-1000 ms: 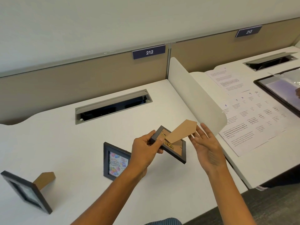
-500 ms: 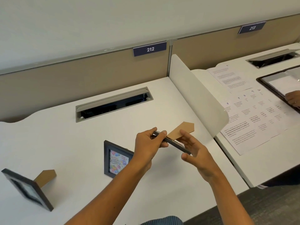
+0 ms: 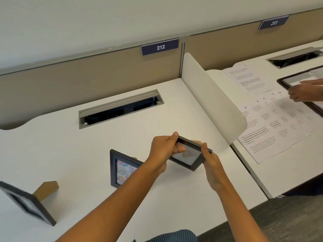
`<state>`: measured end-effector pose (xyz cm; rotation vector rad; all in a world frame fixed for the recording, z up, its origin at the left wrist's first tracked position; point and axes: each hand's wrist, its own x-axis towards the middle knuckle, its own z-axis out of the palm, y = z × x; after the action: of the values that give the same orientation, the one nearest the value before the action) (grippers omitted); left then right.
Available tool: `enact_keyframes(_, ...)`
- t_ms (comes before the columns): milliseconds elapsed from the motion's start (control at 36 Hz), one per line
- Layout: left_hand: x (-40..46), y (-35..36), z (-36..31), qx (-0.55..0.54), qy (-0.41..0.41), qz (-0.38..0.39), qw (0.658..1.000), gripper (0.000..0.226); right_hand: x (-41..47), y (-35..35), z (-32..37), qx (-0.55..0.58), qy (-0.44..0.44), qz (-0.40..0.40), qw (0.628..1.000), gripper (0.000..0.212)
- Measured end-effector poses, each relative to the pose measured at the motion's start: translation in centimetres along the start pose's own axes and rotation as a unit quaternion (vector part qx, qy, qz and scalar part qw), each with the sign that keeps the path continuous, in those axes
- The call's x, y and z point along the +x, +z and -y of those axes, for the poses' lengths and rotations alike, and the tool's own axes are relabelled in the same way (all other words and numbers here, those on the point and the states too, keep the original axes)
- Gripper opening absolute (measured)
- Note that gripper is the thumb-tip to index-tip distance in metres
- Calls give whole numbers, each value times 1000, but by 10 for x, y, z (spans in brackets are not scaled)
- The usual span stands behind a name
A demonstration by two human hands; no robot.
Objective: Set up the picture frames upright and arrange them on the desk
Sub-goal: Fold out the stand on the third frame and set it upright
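Both my hands hold a small black picture frame (image 3: 187, 157) above the white desk (image 3: 70, 145), its glass front tilted up toward me. My left hand (image 3: 163, 151) grips its left end, and my right hand (image 3: 210, 165) grips its right end. The brown stand behind it is almost hidden. A second black frame (image 3: 120, 169) with a colourful birthday picture stands upright on the desk just left of my left forearm. A third black frame (image 3: 26, 203) stands at the near left on its brown cardboard stand (image 3: 47, 189).
An open grey cable tray (image 3: 120, 109) is set into the desk behind the frames. A white curved divider (image 3: 213, 102) walls off the right side. Beyond it lie printed sheets (image 3: 272, 123), a black folder (image 3: 297, 81) and another person's hand (image 3: 305, 92).
The frame in my hands has turned over: its brown back and unfolded stand faced me, now the glass front does. My right hand went from open beside it to gripping its right end.
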<state>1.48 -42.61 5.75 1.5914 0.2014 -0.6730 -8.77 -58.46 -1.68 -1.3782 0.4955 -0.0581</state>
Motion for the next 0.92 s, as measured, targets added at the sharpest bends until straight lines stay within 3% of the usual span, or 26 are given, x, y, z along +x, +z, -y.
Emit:
enact_keyframes(139,10,3,2,-1,-16,-1,1000,34,2,5,-5,37,50,-25,998,87)
enact_keyframes(444,28,5,1,8,-39,-12,999,32,9,12,-1,49,67,-43,996,78)
enact_keyframes(667,38,5,-1,16,-56,-19,998,32,17,15,3,19,100,-59,993,53)
enact_keyframes(833,46,4,-1,23,-61,-21,998,28,20,15,5,12,101,-58,993,57)
enact_keyframes(917,49,3,0,28,-65,-14,997,29,21,14,4,5,106,-55,993,49)
